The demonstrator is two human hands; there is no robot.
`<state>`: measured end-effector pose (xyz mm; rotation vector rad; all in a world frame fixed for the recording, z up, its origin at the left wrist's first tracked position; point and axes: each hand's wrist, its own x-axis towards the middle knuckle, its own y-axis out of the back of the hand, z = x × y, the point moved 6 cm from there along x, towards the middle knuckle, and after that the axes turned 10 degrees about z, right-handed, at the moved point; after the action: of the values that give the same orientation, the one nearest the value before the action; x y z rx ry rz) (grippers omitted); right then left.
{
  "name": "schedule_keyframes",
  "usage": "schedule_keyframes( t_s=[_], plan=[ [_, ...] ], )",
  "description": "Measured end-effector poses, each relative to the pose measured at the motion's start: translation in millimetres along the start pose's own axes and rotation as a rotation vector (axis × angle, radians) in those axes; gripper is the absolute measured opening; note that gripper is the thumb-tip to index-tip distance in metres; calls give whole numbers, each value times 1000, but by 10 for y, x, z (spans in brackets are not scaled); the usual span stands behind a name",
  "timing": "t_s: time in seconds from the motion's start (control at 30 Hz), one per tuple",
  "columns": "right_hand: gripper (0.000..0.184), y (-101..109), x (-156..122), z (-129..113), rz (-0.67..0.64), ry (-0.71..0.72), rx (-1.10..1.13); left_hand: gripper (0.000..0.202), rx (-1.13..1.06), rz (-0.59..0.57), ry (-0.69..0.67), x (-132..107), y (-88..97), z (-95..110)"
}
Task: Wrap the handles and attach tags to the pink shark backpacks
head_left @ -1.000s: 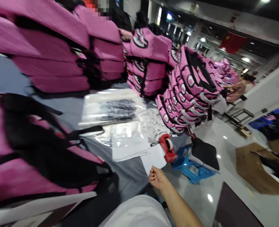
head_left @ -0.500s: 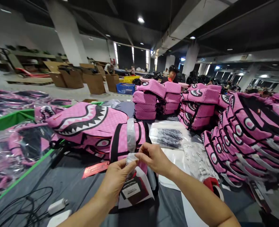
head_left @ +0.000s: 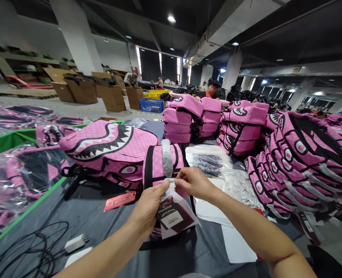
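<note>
A pink backpack [head_left: 138,143] with a shark-mouth print lies on its side on the dark table, its top toward me. A clear wrap covers its top handle [head_left: 167,158]. Beside that end, my left hand [head_left: 149,204] pinches a small clear plastic bag [head_left: 168,189] between thumb and fingers. My right hand [head_left: 195,183] has its fingertips closed at the same bag's upper edge. Below them hangs a dark hang tag [head_left: 172,218] with a white barcode label, over a white sheet. A red tag [head_left: 119,201] rests on the table to the left.
Stacked pink bags [head_left: 178,119] stand at the back, with a leaning row of backpacks [head_left: 286,166] on the right. Clear packets [head_left: 208,160] and white sheets [head_left: 237,243] lie right of my hands. Black cable [head_left: 40,247] and a white plug [head_left: 75,243] are front left. A green-edged bin [head_left: 17,141] holds wrapped bags.
Both hands and the hang tag have shifted slightly right and up in view. The tag faces me more fully. My fingers still grip the small plastic bag.
</note>
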<state>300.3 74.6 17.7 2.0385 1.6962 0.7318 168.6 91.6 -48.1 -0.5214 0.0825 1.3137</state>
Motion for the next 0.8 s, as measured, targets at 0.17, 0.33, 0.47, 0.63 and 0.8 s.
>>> schedule_keyframes(
  t_s=[0.17,0.33,0.47,0.63,0.8],
  plan=[
    [28,-54,-144,204,-10,-146,332,22,-130,39,213,-79,-54,-42],
    [21,-176,-136,184,174,27,193,10,-194,49,309,-184,-133,-25],
    [17,-268,-153,129,173,72,78,12,-161,77,311,-210,-102,2],
    [4,-210,-285,163,192,19,89,22,-90,129,325,-252,-13,-33],
    [26,-517,-355,298,-171,-220,650,31,-84,203,372,-294,2,-47]
  ],
)
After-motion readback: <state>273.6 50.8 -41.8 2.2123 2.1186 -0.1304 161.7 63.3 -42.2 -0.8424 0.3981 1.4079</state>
